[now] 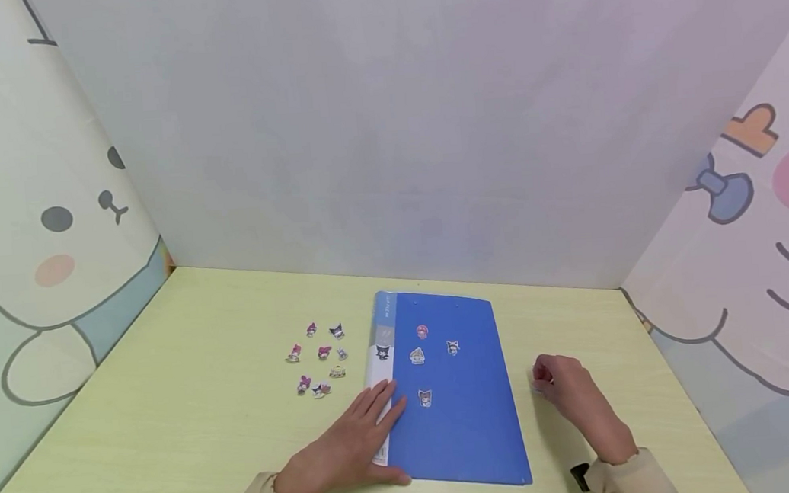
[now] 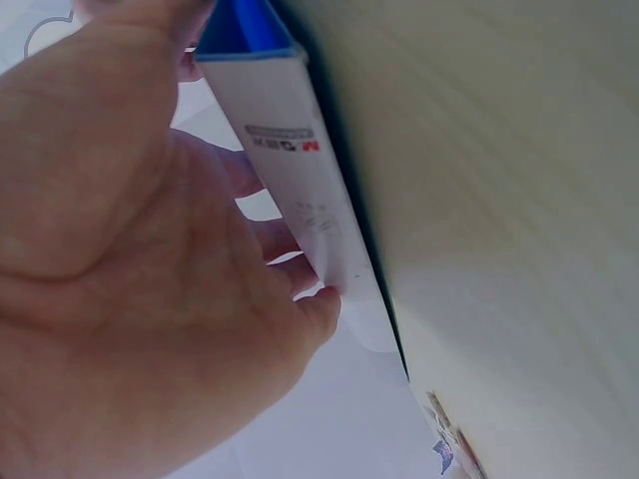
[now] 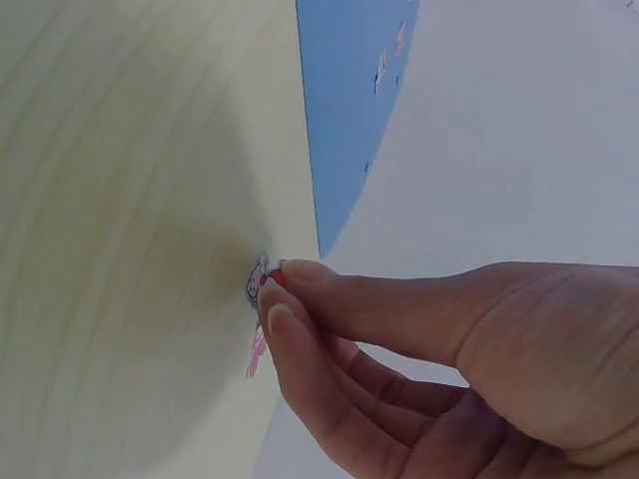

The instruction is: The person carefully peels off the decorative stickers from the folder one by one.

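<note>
A blue file folder point(image 1: 459, 433) with a white label along its spine lies on the table, and several small cartoon stickers point(image 1: 417, 356) are on its cover. My left hand point(image 1: 353, 440) rests on the spine edge with fingers spread; the left wrist view shows the fingers point(image 2: 280, 239) against the white spine point(image 2: 310, 200). To the right of the folder, my right hand point(image 1: 572, 390) pinches a small item with a red part point(image 3: 275, 278) between thumb and index finger, low over the table. Pale and pink stickers point(image 3: 257, 354) show beside those fingertips; the fingers partly hide them.
Left of the folder, several loose cartoon stickers point(image 1: 324, 352) lie scattered on the pale wood-look table point(image 1: 170, 384). A plain light backdrop point(image 1: 386, 125) stands behind the table, and cartoon-printed sheets point(image 1: 59, 262) border both sides.
</note>
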Action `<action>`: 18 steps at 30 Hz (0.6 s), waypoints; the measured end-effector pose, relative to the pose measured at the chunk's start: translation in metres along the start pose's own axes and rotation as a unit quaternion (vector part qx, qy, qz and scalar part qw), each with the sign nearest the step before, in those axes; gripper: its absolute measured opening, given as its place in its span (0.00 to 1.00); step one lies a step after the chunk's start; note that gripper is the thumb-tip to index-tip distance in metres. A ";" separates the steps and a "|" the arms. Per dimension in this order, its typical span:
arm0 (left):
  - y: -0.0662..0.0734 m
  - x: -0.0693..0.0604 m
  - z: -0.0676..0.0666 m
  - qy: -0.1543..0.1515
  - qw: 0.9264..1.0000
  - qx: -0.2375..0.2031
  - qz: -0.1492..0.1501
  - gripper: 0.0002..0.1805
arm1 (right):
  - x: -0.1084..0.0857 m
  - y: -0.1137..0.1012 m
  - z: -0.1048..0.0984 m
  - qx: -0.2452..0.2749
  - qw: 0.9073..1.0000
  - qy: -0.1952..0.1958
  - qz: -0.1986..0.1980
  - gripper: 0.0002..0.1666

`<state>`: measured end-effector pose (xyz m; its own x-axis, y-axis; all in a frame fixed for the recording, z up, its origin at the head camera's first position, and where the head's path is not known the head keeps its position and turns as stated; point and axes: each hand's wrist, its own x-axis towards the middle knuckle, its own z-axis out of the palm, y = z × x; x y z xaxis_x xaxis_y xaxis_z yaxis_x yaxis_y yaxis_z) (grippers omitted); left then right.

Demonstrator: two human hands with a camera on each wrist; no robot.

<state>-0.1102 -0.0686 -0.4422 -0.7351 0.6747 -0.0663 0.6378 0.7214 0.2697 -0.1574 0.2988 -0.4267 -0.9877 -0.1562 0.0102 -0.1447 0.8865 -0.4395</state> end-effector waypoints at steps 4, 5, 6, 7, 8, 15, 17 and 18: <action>0.000 0.000 0.000 -0.001 1.000 0.000 0.001 0.56 | 0.000 0.001 0.002 -0.015 1.000 0.009 -0.004 0.15; 0.000 0.000 0.000 -0.001 1.000 0.001 0.001 0.56 | 0.000 0.001 0.003 -0.016 1.000 0.010 -0.004 0.15; 0.000 0.000 0.000 -0.001 1.000 0.001 0.002 0.56 | 0.000 0.002 0.003 -0.017 1.000 0.011 -0.004 0.15; 0.000 0.000 0.000 -0.002 1.000 0.001 0.002 0.56 | 0.000 0.002 0.004 -0.017 1.000 0.012 -0.004 0.15; 0.000 0.000 0.000 -0.002 1.000 0.000 0.002 0.56 | 0.001 0.002 0.004 -0.017 1.000 0.013 -0.006 0.15; 0.000 0.000 0.000 -0.001 1.000 0.002 0.001 0.56 | 0.002 0.003 0.006 -0.011 1.000 0.020 -0.017 0.11; 0.000 -0.001 0.000 -0.003 1.000 0.000 0.000 0.56 | 0.002 0.003 0.007 -0.009 0.999 0.023 -0.022 0.10; 0.000 -0.001 0.000 -0.004 1.000 -0.002 -0.001 0.56 | 0.002 0.003 0.007 -0.007 0.999 0.025 -0.024 0.10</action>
<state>-0.1097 -0.0692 -0.4424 -0.7345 0.6744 -0.0756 0.6353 0.7224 0.2729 -0.1597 0.2980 -0.4343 -0.9813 -0.1769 0.0756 -0.1922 0.8848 -0.4246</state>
